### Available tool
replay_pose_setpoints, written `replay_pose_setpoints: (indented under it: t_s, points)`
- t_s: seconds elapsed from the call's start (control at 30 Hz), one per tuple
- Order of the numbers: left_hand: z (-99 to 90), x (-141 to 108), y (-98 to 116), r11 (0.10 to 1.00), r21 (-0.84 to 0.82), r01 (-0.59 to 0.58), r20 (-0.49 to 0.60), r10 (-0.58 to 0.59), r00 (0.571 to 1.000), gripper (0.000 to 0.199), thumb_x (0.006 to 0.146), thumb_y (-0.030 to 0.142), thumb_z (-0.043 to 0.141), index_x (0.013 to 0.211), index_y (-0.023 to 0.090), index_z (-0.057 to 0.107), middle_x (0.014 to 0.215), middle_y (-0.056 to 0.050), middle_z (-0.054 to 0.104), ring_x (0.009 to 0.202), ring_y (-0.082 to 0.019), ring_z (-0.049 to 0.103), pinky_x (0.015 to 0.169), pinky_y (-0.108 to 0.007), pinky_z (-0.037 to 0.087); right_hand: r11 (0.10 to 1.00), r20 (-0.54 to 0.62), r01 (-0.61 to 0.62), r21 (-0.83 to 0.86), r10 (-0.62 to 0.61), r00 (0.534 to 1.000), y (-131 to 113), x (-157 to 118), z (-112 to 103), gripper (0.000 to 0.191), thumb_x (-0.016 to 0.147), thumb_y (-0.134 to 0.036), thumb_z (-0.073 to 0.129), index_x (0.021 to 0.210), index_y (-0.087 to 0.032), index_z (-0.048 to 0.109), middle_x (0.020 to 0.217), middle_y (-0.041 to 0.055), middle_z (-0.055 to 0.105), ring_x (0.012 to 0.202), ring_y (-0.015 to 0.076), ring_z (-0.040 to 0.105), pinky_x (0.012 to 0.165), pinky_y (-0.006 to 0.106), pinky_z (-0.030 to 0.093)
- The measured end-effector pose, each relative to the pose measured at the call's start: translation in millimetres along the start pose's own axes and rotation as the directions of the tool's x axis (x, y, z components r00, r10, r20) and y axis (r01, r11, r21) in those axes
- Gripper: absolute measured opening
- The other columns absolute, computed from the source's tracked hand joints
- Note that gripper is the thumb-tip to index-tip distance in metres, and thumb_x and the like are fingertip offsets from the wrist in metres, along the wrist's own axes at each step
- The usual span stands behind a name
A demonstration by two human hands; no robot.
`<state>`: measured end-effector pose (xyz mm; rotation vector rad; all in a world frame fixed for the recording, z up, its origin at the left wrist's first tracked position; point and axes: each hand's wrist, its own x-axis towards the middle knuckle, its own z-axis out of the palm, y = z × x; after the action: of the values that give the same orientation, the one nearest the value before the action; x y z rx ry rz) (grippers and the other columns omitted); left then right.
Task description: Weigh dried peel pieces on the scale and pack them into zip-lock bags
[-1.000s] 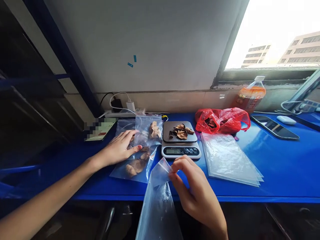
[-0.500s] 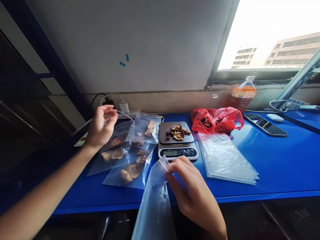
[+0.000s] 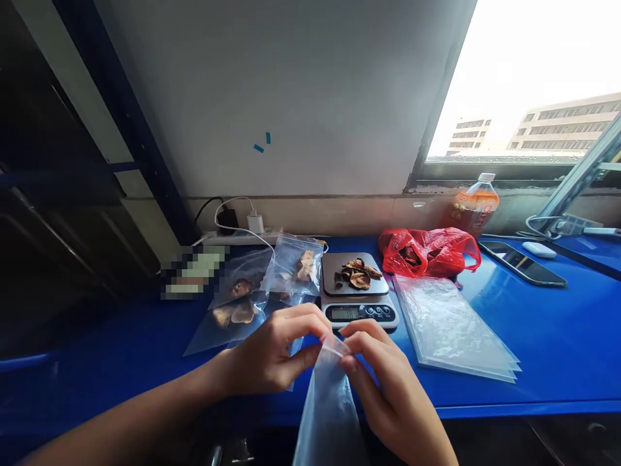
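A clear zip-lock bag (image 3: 330, 414) hangs below my two hands, its top edge held between them in front of the scale. My left hand (image 3: 286, 346) is closed, thumb and fingers pinching the bag's upper left corner. On the other corner, my right hand (image 3: 383, 375) pinches the same edge. Just beyond stands a digital kitchen scale (image 3: 334, 301) with its display lit. Several brown dried slices (image 3: 359, 278) lie on its plate. To the left, filled zip-lock bags (image 3: 295, 265) with similar dried pieces overlap on the table, partly hidden by my left hand.
A red plastic bag (image 3: 431, 252) with dark pieces sits right of the scale. In front of it lies a stack of clear bags (image 3: 451, 330). A drink bottle (image 3: 478, 204), phone (image 3: 524, 264) and white case (image 3: 539, 250) are farther right. A power strip with chargers (image 3: 255, 222) runs along the wall.
My left hand has come down and right from above the filled bags and taken hold of the zip-lock bag's edge. My right hand keeps its pinch. The view has shifted slightly.
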<state>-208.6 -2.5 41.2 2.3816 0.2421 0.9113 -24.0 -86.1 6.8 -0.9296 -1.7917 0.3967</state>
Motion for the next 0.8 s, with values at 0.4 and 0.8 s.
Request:
replay_pose_setpoints:
  t_s: [0.4,0.8]
  points:
    - [-18.9,2.2,8.2,0.990,-0.069,0.122,0.173,-0.108,0.979,0.009,0.089,0.020,0.056,0.088,0.014,0.063,0.092,-0.010,0.067,0.087,-0.020,0.065,0.078,-0.031,0.053,0.987,-0.230,0.117,0.108,-0.089,0.969,2.7,-6.1,-8.4,0.010,0.090,-0.012,0.054,0.085,-0.021,0.054,0.073,0.0022,0.055,0.069,0.0162,0.054,0.060,0.028,0.046]
    - [-21.8,1.2,3.5,0.815,-0.492,0.307,0.268,-0.194,0.944,0.042,0.087,0.053,0.058,0.069,0.015,0.063,0.080,-0.008,0.064,0.073,-0.020,0.059,0.069,-0.032,0.045,0.995,-0.060,0.012,-0.104,-0.018,0.998,-4.6,0.1,-0.6,0.015,0.093,-0.020,0.055,0.078,-0.020,0.052,0.063,-0.0046,0.057,0.060,0.0105,0.049,0.060,0.024,0.038]
